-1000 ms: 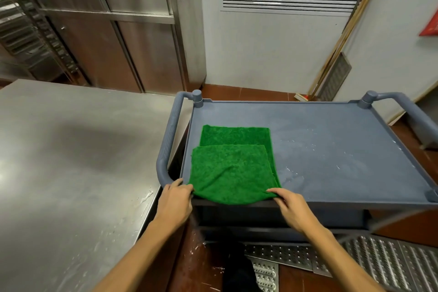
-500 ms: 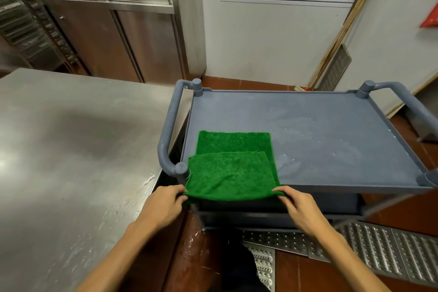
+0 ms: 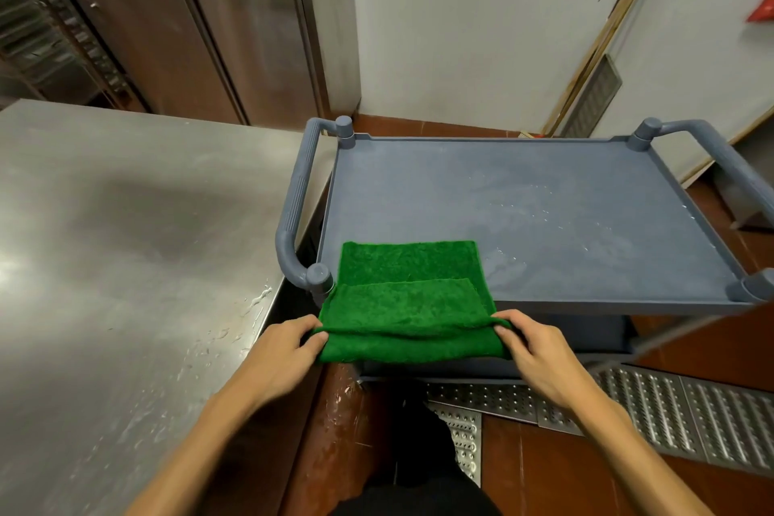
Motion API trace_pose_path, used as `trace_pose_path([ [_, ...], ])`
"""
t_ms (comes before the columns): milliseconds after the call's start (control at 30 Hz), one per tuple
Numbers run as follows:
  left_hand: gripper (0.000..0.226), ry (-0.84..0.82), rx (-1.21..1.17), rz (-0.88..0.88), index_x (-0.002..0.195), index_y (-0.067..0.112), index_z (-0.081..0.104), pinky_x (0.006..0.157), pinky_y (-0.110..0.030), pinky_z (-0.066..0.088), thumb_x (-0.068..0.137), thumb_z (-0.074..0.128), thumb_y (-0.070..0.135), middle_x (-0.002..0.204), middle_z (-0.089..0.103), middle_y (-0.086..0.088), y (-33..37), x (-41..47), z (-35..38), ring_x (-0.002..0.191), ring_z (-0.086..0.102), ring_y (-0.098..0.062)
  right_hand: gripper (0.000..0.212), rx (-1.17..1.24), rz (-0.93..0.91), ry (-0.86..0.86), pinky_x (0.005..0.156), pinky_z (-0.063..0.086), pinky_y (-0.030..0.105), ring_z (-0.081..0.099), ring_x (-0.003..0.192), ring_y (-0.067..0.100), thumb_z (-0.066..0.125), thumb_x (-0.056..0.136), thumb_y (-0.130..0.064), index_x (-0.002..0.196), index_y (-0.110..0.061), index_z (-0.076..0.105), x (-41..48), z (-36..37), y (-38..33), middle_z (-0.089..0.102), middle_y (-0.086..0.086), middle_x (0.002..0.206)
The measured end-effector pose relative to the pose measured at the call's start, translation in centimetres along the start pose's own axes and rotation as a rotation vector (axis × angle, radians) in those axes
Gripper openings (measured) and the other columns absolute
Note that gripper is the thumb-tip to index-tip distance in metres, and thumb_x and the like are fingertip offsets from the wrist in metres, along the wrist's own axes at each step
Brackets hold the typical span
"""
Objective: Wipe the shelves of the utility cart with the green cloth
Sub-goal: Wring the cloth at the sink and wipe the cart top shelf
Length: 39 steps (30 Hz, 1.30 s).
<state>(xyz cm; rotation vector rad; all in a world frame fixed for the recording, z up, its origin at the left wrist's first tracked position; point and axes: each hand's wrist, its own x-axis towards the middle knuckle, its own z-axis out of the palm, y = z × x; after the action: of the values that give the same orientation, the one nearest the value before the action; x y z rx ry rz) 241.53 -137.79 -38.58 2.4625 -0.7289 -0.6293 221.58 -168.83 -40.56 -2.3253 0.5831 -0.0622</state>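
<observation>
Both hands have drawn the green cloth (image 3: 402, 297) back toward the person, so its folded near edge now hangs over the front rim of the top shelf (image 3: 544, 214) rather than lying wholly on it. The left hand (image 3: 285, 352) pinches the cloth's left corner and the right hand (image 3: 540, 348) its right corner, each grip clenched on fabric. The cloth's far part rests on the shelf's near-left corner, just beside the cart handle (image 3: 295, 201). Water droplets (image 3: 523, 201) still speckle the shelf's middle and right, so I judge most of the wiping is left. The lower shelf is largely hidden. A steel counter (image 3: 125, 243) stands to the left. No writing is legible.
</observation>
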Motion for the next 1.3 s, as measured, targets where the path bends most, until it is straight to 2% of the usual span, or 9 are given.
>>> trace_pose_path([
  [200,0.025,-0.108,-0.067,0.004,0.074,0.023,0.06,0.07,-0.043,0.048,0.084,0.047,0.041,0.068,0.062,0.003,1.0,-0.4,-2.0,0.066,0.058,-0.014,0.017,0.046,-0.053,0.006,0.048,0.029,0.02,0.039,0.046,0.008,0.051,0.099,-0.023,0.112,-0.027,0.062,-0.7,-1.1,-1.2,0.051,0.004,0.054],
  [533,0.026,0.192,0.008,0.055,0.094,0.031,0.07,0.074,-0.041,0.055,0.089,0.051,0.048,0.078,0.072,0.005,2.1,8.0,-4.7,0.075,0.066,-0.015,0.02,0.11,-0.035,0.151,0.05,0.036,0.024,0.042,0.045,0.016,0.056,0.097,-0.021,0.103,-0.038,0.064,7.3,-2.0,-2.5,0.056,0.008,0.055],
  [667,0.021,0.294,0.124,0.064,0.099,0.027,0.072,0.077,-0.041,0.055,0.094,0.055,0.038,0.088,0.074,0.001,3.2,14.2,-5.1,0.088,0.067,-0.026,0.016,0.11,0.008,0.226,0.061,0.041,0.026,0.061,0.067,0.02,0.057,0.096,-0.02,0.106,-0.022,0.068,14.0,-2.1,-2.1,0.071,0.005,0.078],
  [833,0.024,0.146,0.296,0.009,0.113,0.023,0.069,0.082,-0.042,0.054,0.096,0.055,0.032,0.108,0.073,-0.008,2.9,20.6,-2.5,0.104,0.065,-0.034,0.019,0.036,0.127,0.141,0.065,0.037,0.029,0.056,0.068,0.025,0.061,0.094,-0.024,0.111,-0.017,0.066,20.4,0.2,0.0,0.065,0.006,0.073],
  [933,0.029,0.1,0.359,0.03,0.123,0.023,0.064,0.084,-0.044,0.055,0.095,0.056,0.025,0.118,0.068,-0.01,1.6,21.8,-0.4,0.108,0.063,-0.034,0.028,0.011,0.179,0.029,0.077,0.045,0.033,0.063,0.09,0.031,0.063,0.093,-0.025,0.119,-0.017,0.063,21.7,2.6,2.0,0.069,0.009,0.089],
  [1000,0.038,0.144,0.446,0.115,0.126,0.015,0.061,0.082,-0.046,0.055,0.088,0.061,0.013,0.123,0.06,-0.015,0.8,21.5,0.9,0.11,0.059,-0.038,0.033,-0.028,0.156,0.016,0.097,0.046,0.037,0.061,0.111,0.031,0.066,0.09,-0.02,0.123,-0.014,0.061,21.5,3.8,3.1,0.067,0.01,0.116],
  [1067,0.04,0.159,0.538,0.283,0.117,0.007,0.064,0.079,-0.046,0.054,0.077,0.067,0.009,0.117,0.059,-0.02,0.2,20.3,2.5,0.102,0.06,-0.041,0.034,-0.12,0.064,0.007,0.103,0.041,0.039,0.055,0.118,0.03,0.069,0.087,-0.019,0.119,-0.014,0.063,20.4,4.7,4.0,0.061,0.008,0.125],
  [1167,0.025,0.152,0.608,0.599,0.101,0.007,0.064,0.073,-0.041,0.05,0.082,0.063,0.023,0.102,0.06,-0.015,-1.5,17.5,5.5,0.087,0.059,-0.033,0.018,-0.182,-0.09,0.015,0.09,0.048,0.04,0.054,0.102,0.021,0.071,0.084,-0.026,0.1,-0.021,0.065,17.0,6.0,4.7,0.056,-0.002,0.104],
  [1300,0.03,0.143,0.594,0.609,0.111,0.009,0.063,0.079,-0.039,0.049,0.089,0.061,0.029,0.105,0.06,-0.012,-2.5,14.4,7.5,0.089,0.057,-0.03,0.034,-0.219,-0.159,0.037,0.084,0.047,0.03,0.047,0.096,0.009,0.061,0.087,-0.053,0.103,-0.023,0.062,12.0,7.8,5.1,0.05,-0.01,0.102],
])
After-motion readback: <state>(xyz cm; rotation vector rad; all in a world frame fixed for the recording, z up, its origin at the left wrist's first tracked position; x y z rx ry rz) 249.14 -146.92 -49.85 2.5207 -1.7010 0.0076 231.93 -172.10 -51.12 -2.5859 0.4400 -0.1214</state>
